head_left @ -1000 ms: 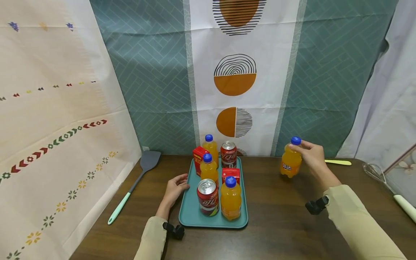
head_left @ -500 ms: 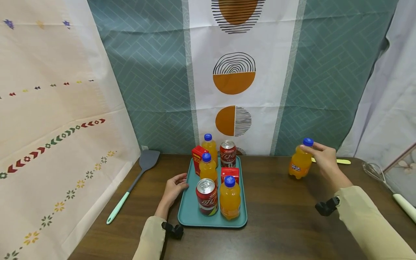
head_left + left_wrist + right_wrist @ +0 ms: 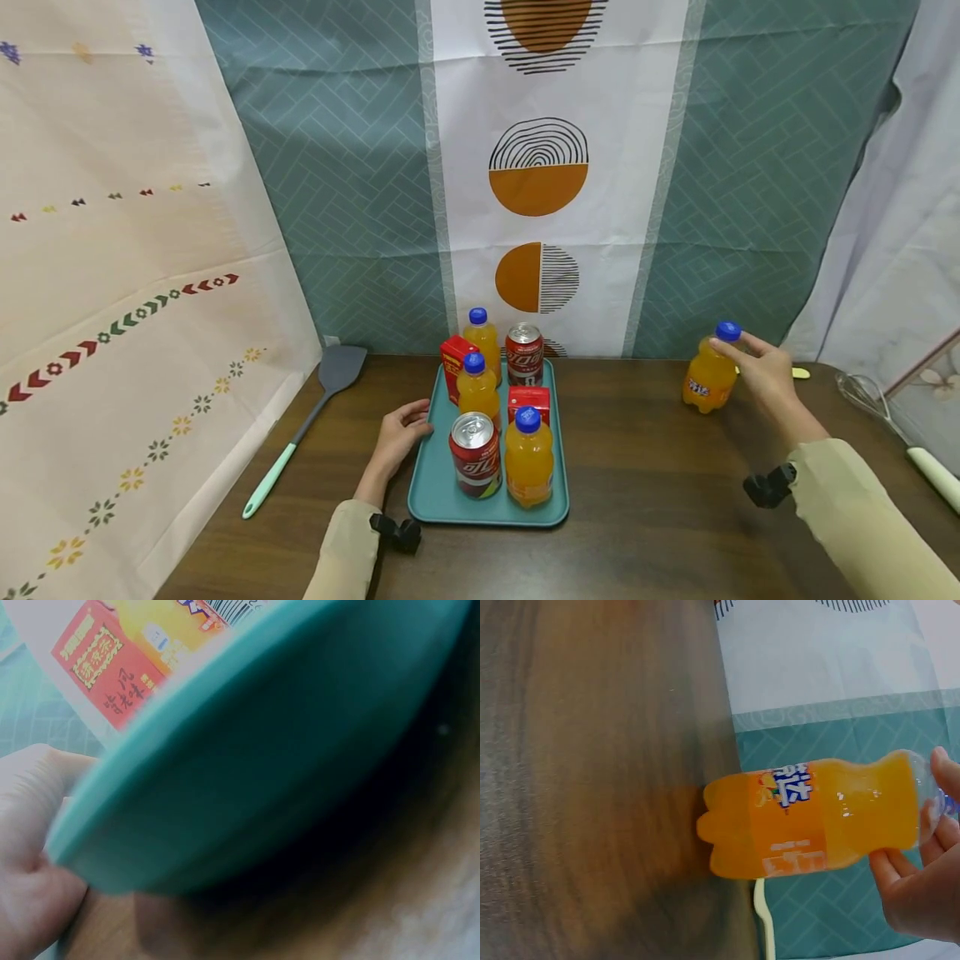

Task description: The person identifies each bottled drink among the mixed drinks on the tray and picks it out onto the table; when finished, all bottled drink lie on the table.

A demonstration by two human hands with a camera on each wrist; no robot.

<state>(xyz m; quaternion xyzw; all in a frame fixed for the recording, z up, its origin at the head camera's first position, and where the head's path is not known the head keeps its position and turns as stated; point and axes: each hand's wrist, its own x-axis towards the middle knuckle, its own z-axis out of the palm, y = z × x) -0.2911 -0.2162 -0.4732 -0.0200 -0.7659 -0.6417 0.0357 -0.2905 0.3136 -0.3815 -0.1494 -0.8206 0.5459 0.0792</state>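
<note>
My right hand (image 3: 767, 371) pinches an orange soda bottle (image 3: 707, 379) around its neck, just under the blue cap. In the right wrist view the bottle (image 3: 802, 817) shows its orange label and lobed base, close over the wooden table. My left hand (image 3: 399, 435) grips the left rim of a teal tray (image 3: 435, 504), thumb on the edge; the left wrist view shows the tray's side (image 3: 247, 772) close up. On the tray stand several more orange soda bottles (image 3: 529, 462), two red cola cans (image 3: 476, 458) and two red drink cartons (image 3: 528, 400), one partly hidden by a bottle.
A grey spatula (image 3: 341, 371) with a mint handle lies left of the tray. Behind the right hand lies a yellow-green handle (image 3: 801, 373), and a whisk (image 3: 866, 396) is at the far right. Patterned cloth (image 3: 375, 167) hangs along the table's back edge.
My right hand has carried the orange soda bottle to the right, away from the tray, and slightly lower. My left hand stays on the tray's rim.
</note>
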